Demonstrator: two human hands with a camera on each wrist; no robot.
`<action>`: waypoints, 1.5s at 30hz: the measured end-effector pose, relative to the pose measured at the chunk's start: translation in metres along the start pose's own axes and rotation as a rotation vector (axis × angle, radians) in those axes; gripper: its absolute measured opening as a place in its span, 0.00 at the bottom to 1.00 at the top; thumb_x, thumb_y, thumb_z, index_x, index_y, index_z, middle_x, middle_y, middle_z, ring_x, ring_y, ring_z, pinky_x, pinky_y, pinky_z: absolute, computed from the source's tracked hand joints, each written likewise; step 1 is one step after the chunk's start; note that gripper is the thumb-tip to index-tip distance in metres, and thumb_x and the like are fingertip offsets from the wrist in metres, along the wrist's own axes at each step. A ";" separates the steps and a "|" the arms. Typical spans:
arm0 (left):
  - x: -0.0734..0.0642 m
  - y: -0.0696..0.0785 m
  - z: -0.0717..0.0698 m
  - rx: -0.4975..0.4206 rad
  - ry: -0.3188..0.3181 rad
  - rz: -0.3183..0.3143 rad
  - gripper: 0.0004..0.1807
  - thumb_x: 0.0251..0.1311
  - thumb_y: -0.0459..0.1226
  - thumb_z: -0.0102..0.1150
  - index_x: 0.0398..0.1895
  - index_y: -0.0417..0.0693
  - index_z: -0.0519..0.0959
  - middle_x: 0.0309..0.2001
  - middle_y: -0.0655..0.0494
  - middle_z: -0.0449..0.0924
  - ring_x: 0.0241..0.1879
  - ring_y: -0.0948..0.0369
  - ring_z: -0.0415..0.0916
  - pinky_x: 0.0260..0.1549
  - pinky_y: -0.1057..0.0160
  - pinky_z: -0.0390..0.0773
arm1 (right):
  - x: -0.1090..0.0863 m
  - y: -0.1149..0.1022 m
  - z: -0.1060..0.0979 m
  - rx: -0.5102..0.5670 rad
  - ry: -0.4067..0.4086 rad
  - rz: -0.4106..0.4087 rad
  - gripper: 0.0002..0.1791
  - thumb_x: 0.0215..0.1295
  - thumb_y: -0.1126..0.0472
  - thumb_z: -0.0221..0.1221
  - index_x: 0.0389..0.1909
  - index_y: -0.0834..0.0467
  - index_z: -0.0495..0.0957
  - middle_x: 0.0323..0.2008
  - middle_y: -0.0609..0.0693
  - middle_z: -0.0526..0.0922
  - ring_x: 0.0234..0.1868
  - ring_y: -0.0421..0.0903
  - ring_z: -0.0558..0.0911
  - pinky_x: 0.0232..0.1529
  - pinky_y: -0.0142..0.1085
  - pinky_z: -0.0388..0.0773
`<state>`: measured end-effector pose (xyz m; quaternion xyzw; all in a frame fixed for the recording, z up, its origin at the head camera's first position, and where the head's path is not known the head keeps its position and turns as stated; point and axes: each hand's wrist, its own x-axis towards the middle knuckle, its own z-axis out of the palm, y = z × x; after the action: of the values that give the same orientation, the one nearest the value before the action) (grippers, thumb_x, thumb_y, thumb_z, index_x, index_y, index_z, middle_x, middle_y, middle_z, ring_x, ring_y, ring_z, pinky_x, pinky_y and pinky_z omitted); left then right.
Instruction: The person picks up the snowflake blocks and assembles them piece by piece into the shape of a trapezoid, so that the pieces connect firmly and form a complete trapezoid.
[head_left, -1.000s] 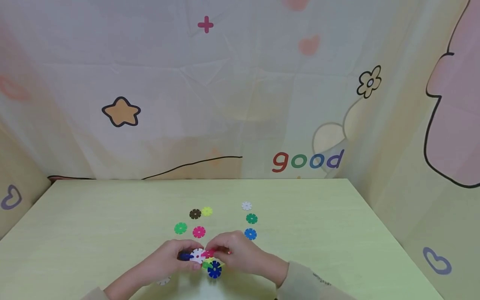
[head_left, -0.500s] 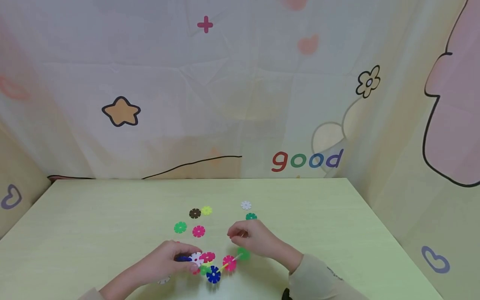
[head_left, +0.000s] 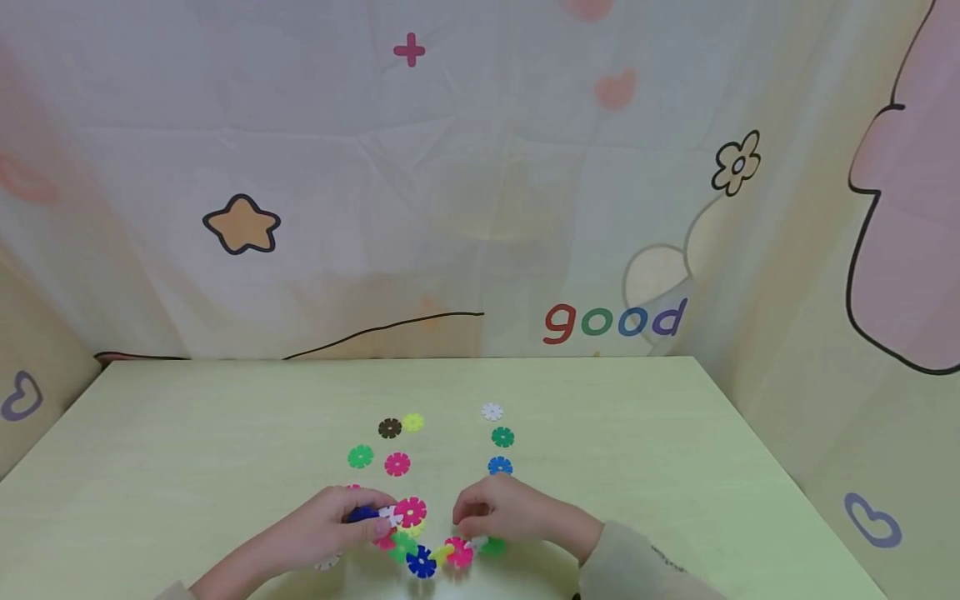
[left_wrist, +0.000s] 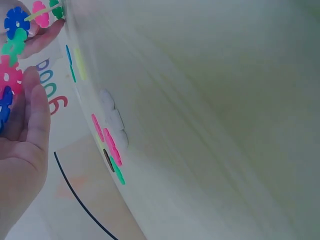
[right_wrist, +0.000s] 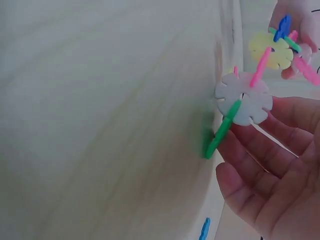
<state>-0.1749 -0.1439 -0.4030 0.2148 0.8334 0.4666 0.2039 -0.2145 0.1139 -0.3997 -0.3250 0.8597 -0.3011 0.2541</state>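
A curved chain of slotted plastic snowflake discs hangs from my left hand (head_left: 337, 525), which pinches its left end at a dark blue disc (head_left: 363, 514) and a white disc. A pink disc (head_left: 410, 512) stands up by those fingertips. The chain runs down through light green, a dark blue disc (head_left: 422, 562), yellow and another pink disc (head_left: 459, 552). At its right end are a white disc (right_wrist: 243, 98) and a green disc (right_wrist: 222, 131). My right hand (head_left: 510, 508) is beside that end, fingers loosely bent behind the white disc; whether they touch it is unclear.
Loose discs lie farther back on the table (head_left: 637, 467): brown (head_left: 390, 428), yellow (head_left: 413, 422), green (head_left: 361, 457) and pink (head_left: 397, 464) at left. White (head_left: 492, 412), dark green (head_left: 502, 437) and blue (head_left: 500, 466) ones lie at right. A patterned curtain (head_left: 337, 208) stands behind.
My right hand has let go of the pink disc near my left fingertips, moved right and up, then come down beside the chain's right end. The chain has spread out to the right and sunk lower.
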 end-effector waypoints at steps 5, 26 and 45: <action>0.001 -0.002 -0.001 -0.041 0.007 -0.014 0.20 0.59 0.48 0.49 0.48 0.45 0.74 0.34 0.57 0.77 0.35 0.60 0.69 0.32 0.66 0.71 | -0.001 -0.002 0.003 0.019 -0.010 -0.005 0.06 0.59 0.59 0.56 0.32 0.55 0.79 0.26 0.39 0.79 0.26 0.31 0.72 0.34 0.23 0.71; 0.007 0.006 0.000 -0.306 -0.035 -0.055 0.21 0.59 0.48 0.49 0.45 0.41 0.75 0.30 0.54 0.78 0.32 0.57 0.77 0.35 0.59 0.78 | 0.006 -0.034 0.003 0.084 0.239 -0.286 0.11 0.58 0.59 0.57 0.42 0.56 0.77 0.39 0.49 0.81 0.35 0.32 0.76 0.34 0.25 0.75; 0.010 0.016 0.002 -0.489 0.051 0.008 0.32 0.64 0.50 0.39 0.60 0.32 0.59 0.39 0.52 0.78 0.39 0.61 0.76 0.44 0.63 0.76 | 0.009 -0.035 0.007 0.114 0.417 -0.429 0.04 0.55 0.65 0.59 0.31 0.61 0.79 0.27 0.53 0.80 0.22 0.32 0.75 0.23 0.25 0.75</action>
<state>-0.1798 -0.1298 -0.3917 0.1506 0.6998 0.6604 0.2269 -0.2016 0.0834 -0.3825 -0.4158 0.7867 -0.4557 0.0207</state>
